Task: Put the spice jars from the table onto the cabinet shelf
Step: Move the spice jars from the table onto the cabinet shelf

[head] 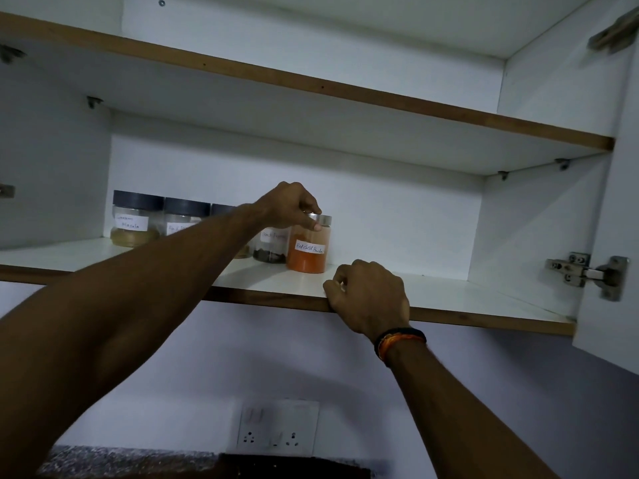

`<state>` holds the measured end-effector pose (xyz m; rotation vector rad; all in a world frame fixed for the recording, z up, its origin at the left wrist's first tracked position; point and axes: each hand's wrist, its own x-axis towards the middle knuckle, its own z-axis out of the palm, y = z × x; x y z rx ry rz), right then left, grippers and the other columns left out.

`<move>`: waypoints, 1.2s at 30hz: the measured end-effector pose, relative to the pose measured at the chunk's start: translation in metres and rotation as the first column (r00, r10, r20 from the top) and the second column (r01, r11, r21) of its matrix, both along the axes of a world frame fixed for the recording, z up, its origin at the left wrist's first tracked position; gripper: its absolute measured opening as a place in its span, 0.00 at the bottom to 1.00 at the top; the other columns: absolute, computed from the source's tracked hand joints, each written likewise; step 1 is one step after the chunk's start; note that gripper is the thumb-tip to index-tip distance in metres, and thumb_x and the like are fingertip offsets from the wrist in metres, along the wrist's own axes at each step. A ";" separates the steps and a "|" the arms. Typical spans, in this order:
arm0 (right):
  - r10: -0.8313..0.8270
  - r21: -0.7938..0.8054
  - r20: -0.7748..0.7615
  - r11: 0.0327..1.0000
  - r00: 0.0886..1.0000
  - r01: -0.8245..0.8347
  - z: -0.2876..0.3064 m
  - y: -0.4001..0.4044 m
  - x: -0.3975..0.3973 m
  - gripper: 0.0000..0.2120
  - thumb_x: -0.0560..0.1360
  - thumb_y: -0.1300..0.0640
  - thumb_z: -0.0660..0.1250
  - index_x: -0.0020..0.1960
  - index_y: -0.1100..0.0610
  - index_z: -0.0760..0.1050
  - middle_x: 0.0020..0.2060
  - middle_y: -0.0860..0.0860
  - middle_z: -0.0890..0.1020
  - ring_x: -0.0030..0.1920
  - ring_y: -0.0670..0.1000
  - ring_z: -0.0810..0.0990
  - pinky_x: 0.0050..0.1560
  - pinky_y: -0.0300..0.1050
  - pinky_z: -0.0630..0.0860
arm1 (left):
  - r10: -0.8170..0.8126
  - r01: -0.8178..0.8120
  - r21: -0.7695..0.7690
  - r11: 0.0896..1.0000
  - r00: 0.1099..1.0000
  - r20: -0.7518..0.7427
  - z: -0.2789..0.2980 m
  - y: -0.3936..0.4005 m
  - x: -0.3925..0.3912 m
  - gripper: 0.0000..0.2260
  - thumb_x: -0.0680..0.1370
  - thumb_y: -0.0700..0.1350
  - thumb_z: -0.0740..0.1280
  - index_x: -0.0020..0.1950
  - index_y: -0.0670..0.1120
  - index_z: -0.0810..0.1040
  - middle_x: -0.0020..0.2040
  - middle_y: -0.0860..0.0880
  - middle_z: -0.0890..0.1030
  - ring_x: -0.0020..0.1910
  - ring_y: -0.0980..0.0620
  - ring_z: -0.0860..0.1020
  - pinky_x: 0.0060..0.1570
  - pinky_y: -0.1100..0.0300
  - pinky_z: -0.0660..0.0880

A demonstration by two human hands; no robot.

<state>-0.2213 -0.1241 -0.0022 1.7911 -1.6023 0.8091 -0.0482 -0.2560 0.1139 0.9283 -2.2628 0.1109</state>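
A jar of orange red chilli powder [310, 254] with a silver lid stands on the lower cabinet shelf [449, 295]. My left hand [288, 205] reaches in from the left and grips the jar by its lid from above. Left of it stand a black pepper jar [271, 245], partly hidden by my arm, and two dark-lidded jars, one labelled masala [135, 219] and another [183, 217] beside it. My right hand [368, 295] rests curled on the shelf's front edge, holding no jar.
An upper shelf [311, 88] runs above. The open cabinet door [615, 236] with its hinge [584, 273] stands at the right. Below are a wall socket plate [276, 426] and a dark speckled countertop [138, 461]. The shelf's right half is bare.
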 end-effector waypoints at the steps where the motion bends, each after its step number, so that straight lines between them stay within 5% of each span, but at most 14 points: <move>1: -0.003 -0.007 0.000 1.000 1.000 0.003 0.000 0.000 0.000 0.21 0.78 0.41 0.55 0.49 0.52 0.82 0.43 0.49 0.83 0.44 0.49 0.78 0.43 0.43 0.74 | 0.008 -0.008 -0.016 1.000 1.000 0.008 -0.001 -0.002 -0.002 0.17 0.74 0.49 0.75 0.58 0.41 0.84 0.55 0.45 0.85 0.52 0.47 0.82 0.45 0.61 0.76; 5: -0.011 -0.031 -0.001 0.999 1.000 0.011 -0.002 -0.002 0.001 0.21 0.77 0.41 0.55 0.47 0.52 0.82 0.41 0.48 0.82 0.42 0.48 0.78 0.42 0.43 0.74 | 0.048 -0.048 -0.037 0.998 0.999 0.016 -0.003 -0.014 -0.005 0.17 0.74 0.50 0.75 0.59 0.42 0.84 0.54 0.46 0.86 0.51 0.47 0.82 0.51 0.51 0.80; 29: 0.019 -0.047 0.021 0.999 1.000 -0.018 -0.005 -0.007 -0.001 0.22 0.76 0.40 0.55 0.44 0.53 0.81 0.37 0.48 0.82 0.38 0.47 0.78 0.41 0.41 0.75 | 0.147 -0.144 -0.048 0.988 0.987 0.066 -0.005 -0.041 -0.018 0.15 0.76 0.49 0.73 0.60 0.43 0.83 0.55 0.46 0.85 0.53 0.47 0.81 0.51 0.52 0.78; 36: 0.021 -0.068 0.035 0.998 0.999 -0.019 -0.006 -0.008 -0.001 0.25 0.73 0.40 0.51 0.42 0.53 0.81 0.35 0.48 0.81 0.36 0.48 0.78 0.40 0.42 0.77 | 0.168 -0.164 -0.053 0.985 0.982 0.081 -0.006 -0.034 -0.021 0.18 0.78 0.48 0.71 0.65 0.43 0.80 0.62 0.44 0.82 0.59 0.45 0.79 0.57 0.50 0.77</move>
